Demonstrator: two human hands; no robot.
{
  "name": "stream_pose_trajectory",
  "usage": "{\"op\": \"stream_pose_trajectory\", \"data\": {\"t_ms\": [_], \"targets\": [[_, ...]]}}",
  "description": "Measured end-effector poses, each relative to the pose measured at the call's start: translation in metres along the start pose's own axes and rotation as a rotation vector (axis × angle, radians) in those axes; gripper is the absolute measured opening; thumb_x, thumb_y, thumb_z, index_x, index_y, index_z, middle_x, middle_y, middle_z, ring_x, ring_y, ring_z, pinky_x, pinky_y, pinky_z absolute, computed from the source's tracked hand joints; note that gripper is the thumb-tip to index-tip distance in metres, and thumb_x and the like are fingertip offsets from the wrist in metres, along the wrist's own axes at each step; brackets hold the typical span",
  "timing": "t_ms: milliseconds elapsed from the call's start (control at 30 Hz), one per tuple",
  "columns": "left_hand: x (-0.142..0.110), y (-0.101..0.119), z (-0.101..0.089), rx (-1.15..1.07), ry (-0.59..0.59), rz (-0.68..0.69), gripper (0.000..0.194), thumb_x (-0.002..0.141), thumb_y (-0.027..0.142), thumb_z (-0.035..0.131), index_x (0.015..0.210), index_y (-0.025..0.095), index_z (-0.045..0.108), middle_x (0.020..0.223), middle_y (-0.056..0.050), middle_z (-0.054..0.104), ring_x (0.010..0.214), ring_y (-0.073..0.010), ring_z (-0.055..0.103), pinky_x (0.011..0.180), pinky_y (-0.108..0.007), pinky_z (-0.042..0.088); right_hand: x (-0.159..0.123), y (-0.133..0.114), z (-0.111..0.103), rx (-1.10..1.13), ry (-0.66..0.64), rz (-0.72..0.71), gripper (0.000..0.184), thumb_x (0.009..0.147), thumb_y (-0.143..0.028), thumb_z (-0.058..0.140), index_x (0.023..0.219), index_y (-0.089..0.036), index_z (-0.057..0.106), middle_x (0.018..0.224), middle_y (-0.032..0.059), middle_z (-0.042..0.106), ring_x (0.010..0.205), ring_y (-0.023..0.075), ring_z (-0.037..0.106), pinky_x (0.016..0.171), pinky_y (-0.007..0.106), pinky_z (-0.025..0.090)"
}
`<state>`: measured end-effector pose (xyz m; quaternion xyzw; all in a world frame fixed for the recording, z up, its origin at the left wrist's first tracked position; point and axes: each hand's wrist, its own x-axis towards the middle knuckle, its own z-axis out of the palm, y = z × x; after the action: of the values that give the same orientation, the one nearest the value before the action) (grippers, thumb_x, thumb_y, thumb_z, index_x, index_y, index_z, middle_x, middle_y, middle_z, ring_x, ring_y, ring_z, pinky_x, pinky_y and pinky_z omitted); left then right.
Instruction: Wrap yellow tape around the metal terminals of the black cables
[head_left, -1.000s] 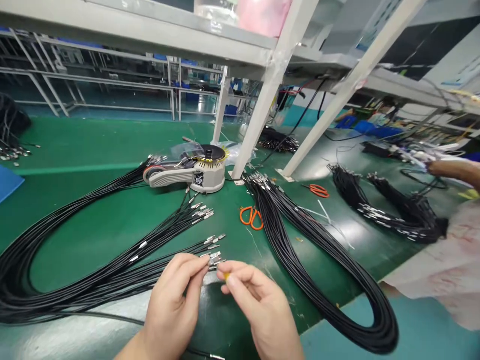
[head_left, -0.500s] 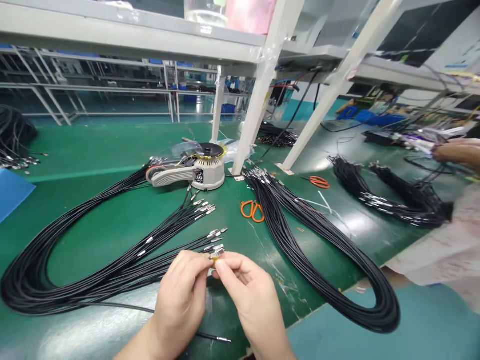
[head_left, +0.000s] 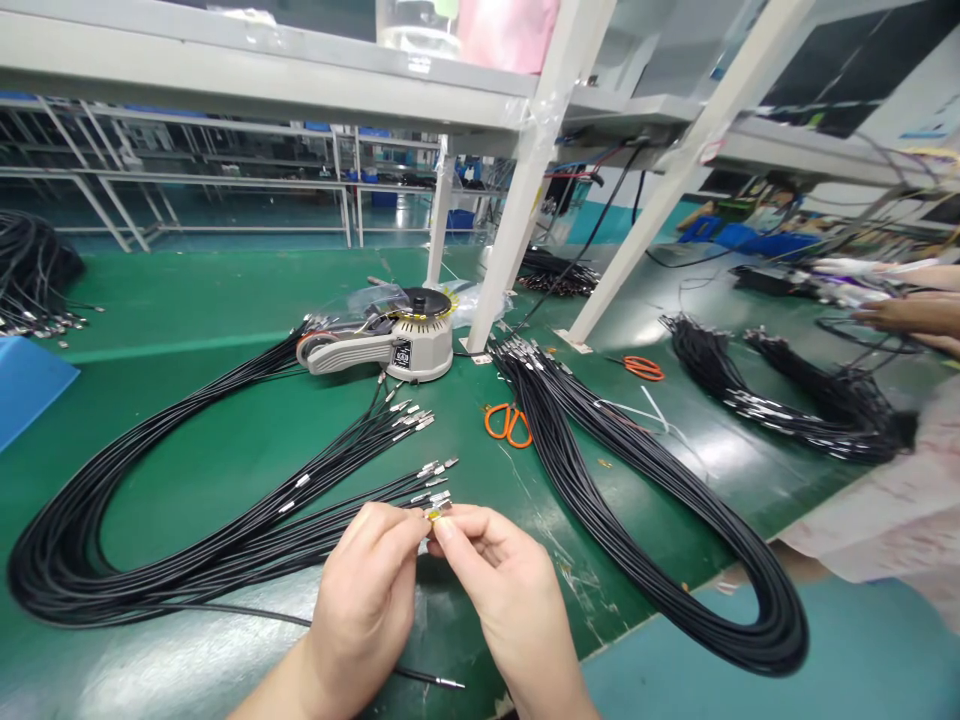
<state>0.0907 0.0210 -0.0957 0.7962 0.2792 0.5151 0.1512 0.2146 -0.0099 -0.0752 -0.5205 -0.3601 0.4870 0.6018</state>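
Note:
In front of me both hands meet, fingertips pinched together at a small strip of yellow tape (head_left: 433,515). My left hand (head_left: 367,590) is closed, its thumb and index finger at the strip's left side. From the right, my right hand (head_left: 499,580) grips the same strip between thumb and forefinger. Whatever the tape lies against is mostly covered by my fingers. A single black cable (head_left: 255,612) runs behind my left hand, and its metal-tipped end (head_left: 442,683) comes out below. Just beyond my fingertips lie silver connectors (head_left: 435,468) of a looped cable bundle (head_left: 67,500).
A round tape dispenser (head_left: 416,340) stands behind the bundle. Orange-handled scissors (head_left: 508,424) lie right of it, with a second orange pair (head_left: 643,368) farther off. Another cable bundle (head_left: 660,530) curves along the right. White posts (head_left: 517,190) hold a shelf. A co-worker's hand (head_left: 919,315) is at far right.
The whole view has shifted slightly, things now lying a little to the right and lower. My hands keep the same pinch; slightly more of the yellow tape shows.

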Motion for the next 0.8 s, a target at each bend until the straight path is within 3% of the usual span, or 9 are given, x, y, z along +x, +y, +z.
{"op": "stream_pose_trajectory", "data": {"t_ms": [467,667,800], "targets": [[-0.002,-0.004,0.001,0.038,0.014,0.026,0.04,0.084,-0.005,0.046,0.116,0.017,0.056,0.087,-0.004,0.061,0.079,-0.0122,0.055,0.069,-0.024,0.048,0.0,0.007,0.003,-0.004,0.015,0.031,0.018,0.075,-0.033,0.07,0.073,-0.015,0.072,0.072,0.0041,0.07,0.07,0.0175,0.063,0.07,0.028,0.051],[-0.003,-0.01,0.004,0.12,0.042,-0.091,0.024,0.086,0.006,0.051,0.107,0.017,0.057,0.087,-0.005,0.063,0.079,-0.0133,0.059,0.072,-0.025,0.051,-0.011,0.017,0.005,0.313,0.01,0.133,0.03,0.075,-0.037,0.071,0.094,-0.014,0.073,0.09,0.0109,0.073,0.081,0.0236,0.067,0.075,0.036,0.053],[-0.004,-0.01,0.005,0.163,0.03,-0.081,0.02,0.087,0.007,0.051,0.103,0.017,0.059,0.086,-0.005,0.061,0.079,-0.0138,0.058,0.069,-0.024,0.051,-0.019,0.02,-0.001,0.462,-0.002,0.2,0.035,0.074,-0.035,0.073,0.101,-0.013,0.07,0.097,0.0137,0.072,0.081,0.0226,0.067,0.074,0.035,0.054]]}}
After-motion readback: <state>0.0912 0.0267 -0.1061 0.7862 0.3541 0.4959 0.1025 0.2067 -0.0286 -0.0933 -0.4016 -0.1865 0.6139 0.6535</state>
